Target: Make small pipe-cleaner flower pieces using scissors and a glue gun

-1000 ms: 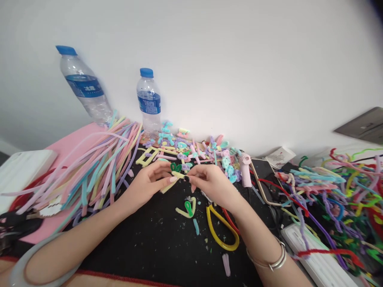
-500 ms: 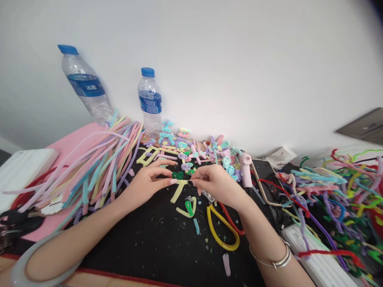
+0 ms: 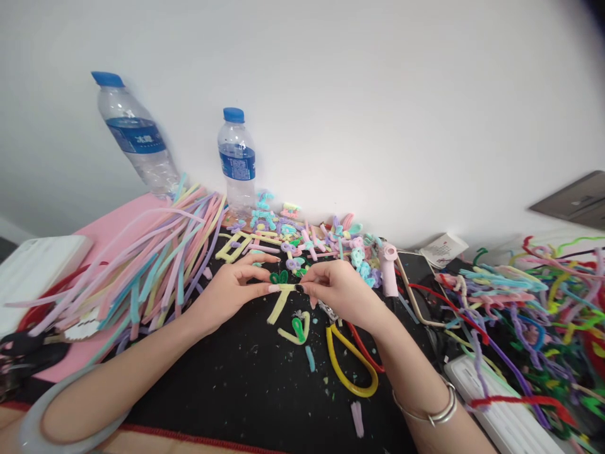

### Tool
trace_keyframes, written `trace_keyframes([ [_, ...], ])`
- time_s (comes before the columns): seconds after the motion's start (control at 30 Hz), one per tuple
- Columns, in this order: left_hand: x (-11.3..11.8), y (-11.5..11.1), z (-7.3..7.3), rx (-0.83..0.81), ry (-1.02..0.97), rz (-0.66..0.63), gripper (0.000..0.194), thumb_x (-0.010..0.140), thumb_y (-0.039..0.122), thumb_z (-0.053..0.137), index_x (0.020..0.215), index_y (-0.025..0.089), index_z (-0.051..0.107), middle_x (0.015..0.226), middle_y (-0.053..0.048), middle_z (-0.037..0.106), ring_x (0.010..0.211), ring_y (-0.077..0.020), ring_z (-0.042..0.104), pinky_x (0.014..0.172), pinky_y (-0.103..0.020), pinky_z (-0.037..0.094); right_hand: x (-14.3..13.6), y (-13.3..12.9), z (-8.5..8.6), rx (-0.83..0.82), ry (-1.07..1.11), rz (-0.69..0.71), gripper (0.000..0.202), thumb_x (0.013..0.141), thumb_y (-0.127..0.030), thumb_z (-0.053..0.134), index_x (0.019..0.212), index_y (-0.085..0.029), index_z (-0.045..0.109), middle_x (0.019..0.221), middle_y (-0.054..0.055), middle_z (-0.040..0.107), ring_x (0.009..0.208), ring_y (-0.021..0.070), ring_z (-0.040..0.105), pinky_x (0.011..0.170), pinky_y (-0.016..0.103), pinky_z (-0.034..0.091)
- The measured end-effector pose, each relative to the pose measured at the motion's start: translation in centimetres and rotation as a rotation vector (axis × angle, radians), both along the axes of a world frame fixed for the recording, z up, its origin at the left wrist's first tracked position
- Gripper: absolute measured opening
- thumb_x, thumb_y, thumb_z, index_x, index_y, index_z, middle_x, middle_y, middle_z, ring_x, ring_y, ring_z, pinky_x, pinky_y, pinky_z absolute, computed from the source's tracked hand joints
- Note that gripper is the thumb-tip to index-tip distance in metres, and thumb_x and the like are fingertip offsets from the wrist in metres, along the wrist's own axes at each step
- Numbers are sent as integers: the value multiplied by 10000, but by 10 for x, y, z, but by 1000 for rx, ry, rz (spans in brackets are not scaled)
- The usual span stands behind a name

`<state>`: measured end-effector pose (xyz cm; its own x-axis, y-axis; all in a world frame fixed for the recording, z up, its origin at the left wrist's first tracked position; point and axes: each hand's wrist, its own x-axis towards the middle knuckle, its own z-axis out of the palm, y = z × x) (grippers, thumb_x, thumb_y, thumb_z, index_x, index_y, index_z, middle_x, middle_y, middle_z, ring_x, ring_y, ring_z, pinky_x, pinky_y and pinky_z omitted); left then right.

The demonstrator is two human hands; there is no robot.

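Note:
Between my two hands is a pale yellow pipe cleaner (image 3: 278, 306) bent in a T shape, its stem hanging toward me. My left hand (image 3: 231, 291) pinches the left end of its crossbar between thumb and fingers. At the right end, my right hand (image 3: 338, 289) pinches it with thumb and forefinger. Green pipe-cleaner loops (image 3: 279, 277) stand just above the crossbar; whether they are joined to it I cannot tell. Below lies a yellow bent piece with a green loop (image 3: 298, 329). Yellow-handled scissors (image 3: 352, 372) lie under my right wrist, their blades partly hidden by that hand.
A bundle of pastel pipe cleaners (image 3: 161, 252) covers the left side. Two water bottles (image 3: 237, 164) stand by the wall. Small twisted pieces (image 3: 302, 239) crowd the back of the black mat (image 3: 212, 391). At right are a white power strip (image 3: 501, 403) and tangled pipe cleaners (image 3: 534, 315).
Both hands keep their pinch in nearly the same place. The stem of the yellow piece has shifted slightly left, and the green loops have tipped a little left.

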<state>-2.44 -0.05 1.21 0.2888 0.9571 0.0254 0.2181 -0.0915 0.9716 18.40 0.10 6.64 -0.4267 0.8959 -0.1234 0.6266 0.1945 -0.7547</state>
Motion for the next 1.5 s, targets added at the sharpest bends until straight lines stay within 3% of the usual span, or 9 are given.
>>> trace_keyframes([
  [0.17, -1, 0, -2, -3, 8, 30, 202, 729, 384, 692, 655, 199, 656, 1292, -66, 543, 1214, -304, 471, 975, -430, 416, 0, 3, -5, 9, 35, -6, 140, 784, -156, 559, 672, -149, 642, 546, -24, 587, 492, 86, 463, 479, 204, 331],
  [0.33, -3, 4, -2, 25, 39, 55, 217, 712, 393, 706, 836, 216, 717, 1274, -68, 557, 1231, -294, 452, 1013, -442, 389, 12, 11, -7, 4, 133, -60, 98, 736, -187, 595, 654, -144, 626, 629, -12, 571, 584, 109, 502, 534, 222, 375],
  [0.47, -3, 3, 2, 13, -59, 188, 270, 780, 418, 624, 915, 190, 676, 1252, -81, 555, 1101, -267, 549, 834, -385, 524, 29, 19, -4, 28, 127, -208, 160, 722, -270, 622, 623, -151, 583, 567, -35, 501, 513, 92, 430, 482, 223, 320],
  [0.57, -3, 3, 4, 15, -24, 260, 310, 808, 430, 582, 972, 169, 613, 1064, -84, 624, 872, -211, 624, 732, -340, 542, 33, 21, -3, 34, 99, -238, 181, 719, -289, 628, 614, -146, 591, 547, -41, 476, 485, 79, 391, 465, 223, 302],
  [0.8, 4, 17, 3, 63, 170, 147, 294, 808, 421, 565, 992, 197, 513, 867, -41, 627, 762, -196, 637, 625, -301, 525, 26, 15, 0, -163, -35, -36, 126, 726, -190, 571, 635, -126, 630, 524, -50, 468, 369, 32, 330, 375, 195, 290],
  [1.03, 34, 41, -4, -17, 326, 111, 464, 714, 363, 651, 1092, 178, 455, 788, -39, 672, 699, -217, 656, 614, -321, 503, 29, 15, 2, -143, -68, -30, 122, 742, -191, 562, 667, -120, 626, 552, -51, 479, 353, 14, 342, 352, 172, 287],
  [1.2, 22, 44, -3, 2, 266, 101, 379, 744, 317, 602, 1082, 184, 494, 848, -43, 675, 824, -220, 663, 678, -315, 513, 32, 15, 4, -137, -60, -27, 115, 748, -187, 560, 665, -127, 613, 540, -58, 459, 343, 15, 349, 341, 170, 289],
  [1.33, 14, 44, 2, -79, 231, 101, 420, 758, 426, 583, 1092, 191, 485, 970, -73, 657, 791, -218, 673, 579, -292, 527, 35, 16, 3, -132, -64, -38, 117, 750, -196, 555, 666, -133, 608, 545, -61, 447, 327, 16, 354, 314, 170, 272],
  [1.5, 29, 45, -6, -112, 245, 73, 485, 710, 417, 652, 1073, 196, 417, 806, -44, 679, 671, -204, 652, 466, -249, 471, 37, 16, 1, -109, -70, -32, 126, 746, -212, 559, 660, -136, 610, 543, -58, 460, 326, 16, 349, 295, 166, 272],
])
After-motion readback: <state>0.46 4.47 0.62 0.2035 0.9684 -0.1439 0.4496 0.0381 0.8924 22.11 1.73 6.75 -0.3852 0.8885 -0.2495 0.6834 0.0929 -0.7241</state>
